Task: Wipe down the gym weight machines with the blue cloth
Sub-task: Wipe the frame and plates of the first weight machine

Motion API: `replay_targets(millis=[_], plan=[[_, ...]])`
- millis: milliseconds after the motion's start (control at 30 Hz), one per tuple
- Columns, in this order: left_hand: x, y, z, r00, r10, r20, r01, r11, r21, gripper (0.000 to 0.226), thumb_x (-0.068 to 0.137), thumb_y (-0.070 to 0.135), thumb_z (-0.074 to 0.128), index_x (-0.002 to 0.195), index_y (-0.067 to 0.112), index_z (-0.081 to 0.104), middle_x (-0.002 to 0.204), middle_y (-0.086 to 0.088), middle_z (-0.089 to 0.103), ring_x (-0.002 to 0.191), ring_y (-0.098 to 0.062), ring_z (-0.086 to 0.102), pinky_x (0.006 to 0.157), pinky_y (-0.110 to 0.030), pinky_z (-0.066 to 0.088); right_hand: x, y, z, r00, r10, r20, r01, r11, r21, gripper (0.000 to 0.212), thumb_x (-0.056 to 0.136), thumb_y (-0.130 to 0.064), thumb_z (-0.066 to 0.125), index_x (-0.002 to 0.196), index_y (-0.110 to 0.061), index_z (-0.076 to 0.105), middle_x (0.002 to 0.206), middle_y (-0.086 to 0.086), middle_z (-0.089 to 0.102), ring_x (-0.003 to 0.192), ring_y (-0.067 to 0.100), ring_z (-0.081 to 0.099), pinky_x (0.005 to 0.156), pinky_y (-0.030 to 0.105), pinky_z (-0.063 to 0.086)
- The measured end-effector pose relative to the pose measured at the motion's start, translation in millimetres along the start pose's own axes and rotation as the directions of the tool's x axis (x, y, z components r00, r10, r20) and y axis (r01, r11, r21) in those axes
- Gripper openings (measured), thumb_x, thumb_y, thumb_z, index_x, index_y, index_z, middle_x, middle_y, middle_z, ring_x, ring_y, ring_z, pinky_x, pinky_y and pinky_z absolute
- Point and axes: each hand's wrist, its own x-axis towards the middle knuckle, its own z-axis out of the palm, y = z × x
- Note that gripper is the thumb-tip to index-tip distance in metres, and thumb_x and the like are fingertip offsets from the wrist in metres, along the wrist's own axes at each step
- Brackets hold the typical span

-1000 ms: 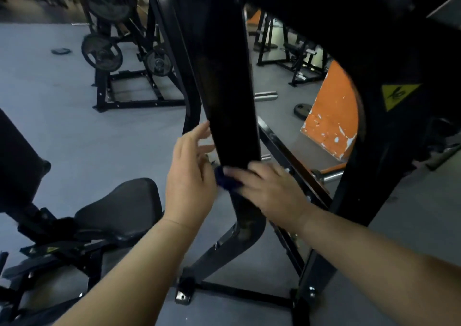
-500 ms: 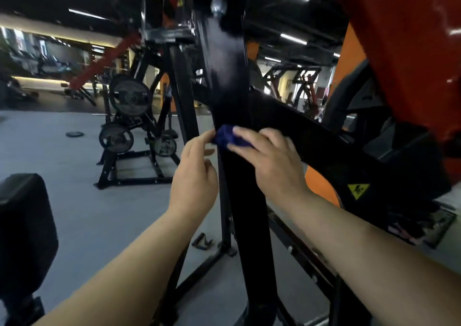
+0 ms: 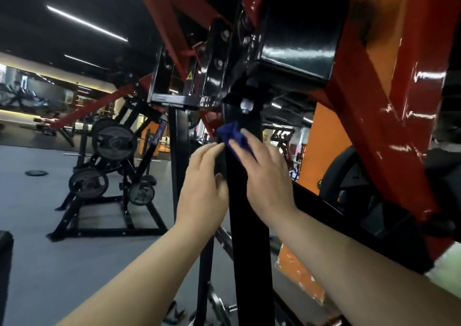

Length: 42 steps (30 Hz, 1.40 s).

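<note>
Where the black upright post point(image 3: 247, 201) of the weight machine rises through the middle of the head view, one blue cloth point(image 3: 230, 135) lies bunched against its front face, just below a bolt point(image 3: 245, 106) and the black housing point(image 3: 294, 48) above.

Right hand point(image 3: 268, 176): fingers point(image 3: 243, 148) straight and laid flat over the cloth, pressing it to the post; the lower part of the cloth is hidden under them.

Left hand point(image 3: 203, 188): on the left side of the post, fingers extended, their tips just beside the cloth; thumb at the post's edge. Whether the tips touch the cloth cannot be told. It holds nothing visible.

Both forearms are cut off at the bottom edge.

Red frame members point(image 3: 389, 131): several, crossing overhead and at right, tops cut off. The foot of the post is out of view.

Plate rack point(image 3: 109, 188), at left on the grey floor point(image 3: 37, 213): three weight plates clearly countable on it; others behind are too dark to count. One loose plate point(image 3: 36, 173) lies on the floor further left.

Orange panel point(image 3: 324, 151) behind the post, partly hidden. A black pad point(image 3: 5, 263) is cut off at the left edge. The far background is blurred.
</note>
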Motion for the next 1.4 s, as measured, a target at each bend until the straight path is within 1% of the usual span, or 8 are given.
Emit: replay_targets(millis=[167,300,433,533,700,967,1133,1400], plan=[[3.4,-13.1,-7.5,0.991,-0.132,-0.037,0.125,0.980,-0.155,0.039,0.090,0.001,0.053,0.118,0.028,0.053,0.115,0.018,0.043,0.105,0.011,0.047,0.084,0.001,0.035,-11.4,18.3,-5.7,0.951,-0.294,0.098,0.299,0.953,-0.040,0.070,0.074,0.009,0.066,0.137,-0.019,0.056,0.149,0.001,0.044,0.109,0.025,0.048,0.088,0.041,0.049],[17.5,-10.7,-6.6,0.988,-0.155,-0.028,0.132,0.909,-0.395,0.032,0.096,0.012,0.053,0.121,0.031,0.055,0.119,0.018,0.051,0.104,0.002,0.057,0.087,-0.016,0.050,44.2,-0.4,-20.4,0.991,0.129,-0.031,-0.121,0.975,0.185,0.064,0.083,0.011,0.056,0.136,-0.024,0.058,0.142,0.002,0.044,0.124,0.021,0.044,0.102,0.034,0.045],[27.4,2.7,-2.7,0.982,-0.156,0.103,0.186,0.771,-0.609,0.043,0.099,0.022,0.054,0.139,0.037,0.047,0.133,0.014,0.054,0.119,-0.006,0.056,0.101,-0.033,0.048,42.6,-39.9,-30.4,0.921,0.332,0.202,-0.378,0.643,0.666,0.063,0.089,0.005,0.059,0.134,-0.039,0.050,0.129,-0.013,0.054,0.113,-0.006,0.054,0.099,0.014,0.044],[25.3,4.8,-3.5,0.977,-0.199,0.077,0.202,0.744,-0.637,0.049,0.094,0.023,0.062,0.139,0.038,0.047,0.130,0.017,0.054,0.118,-0.005,0.055,0.096,-0.024,0.050,35.8,-40.9,-43.7,0.865,0.304,0.399,-0.496,0.395,0.773,0.062,0.096,-0.001,0.055,0.141,-0.040,0.038,0.134,-0.016,0.056,0.116,-0.005,0.058,0.101,0.025,0.048],[49.5,1.6,-3.4,0.968,-0.250,-0.002,0.186,0.727,-0.660,0.041,0.088,0.015,0.066,0.120,0.039,0.060,0.119,0.014,0.061,0.107,-0.007,0.060,0.091,-0.035,0.054,37.7,-33.1,-63.5,0.822,0.138,0.553,-0.565,0.329,0.757,0.078,0.095,-0.002,0.056,0.146,-0.054,0.026,0.145,-0.024,0.044,0.130,-0.002,0.047,0.106,0.033,0.043],[61.7,-22.6,14.9,0.958,-0.256,-0.127,0.143,0.814,-0.563,0.044,0.096,0.008,0.054,0.136,0.029,0.053,0.131,0.021,0.048,0.125,0.010,0.041,0.106,-0.012,0.035,13.0,-36.8,-24.2,0.931,0.317,0.182,-0.353,0.908,0.226,0.068,0.092,-0.004,0.057,0.146,-0.040,0.035,0.157,-0.030,0.010,0.146,-0.004,0.005,0.115,0.010,0.010],[46.1,-17.8,27.4,0.975,-0.219,-0.039,0.165,0.830,-0.533,0.047,0.101,0.023,0.048,0.147,0.022,0.040,0.154,0.017,0.020,0.139,0.007,0.020,0.114,-0.010,0.021,3.7,-41.4,-16.2,0.931,0.285,0.229,-0.316,0.942,0.111,0.081,0.091,-0.005,0.060,0.152,-0.038,0.018,0.158,-0.030,-0.007,0.145,-0.005,-0.012,0.103,-0.003,-0.007],[34.5,-45.3,35.8,0.997,0.008,-0.074,-0.041,0.889,-0.457,0.052,0.100,0.011,0.049,0.148,0.027,0.038,0.150,0.013,0.038,0.139,-0.003,0.032,0.114,-0.023,0.028,2.7,-35.6,-22.3,0.930,0.309,0.202,-0.345,0.921,0.179,0.072,0.092,-0.001,0.058,0.150,-0.035,0.031,0.158,-0.029,0.010,0.146,-0.006,0.005,0.111,0.003,0.006]])
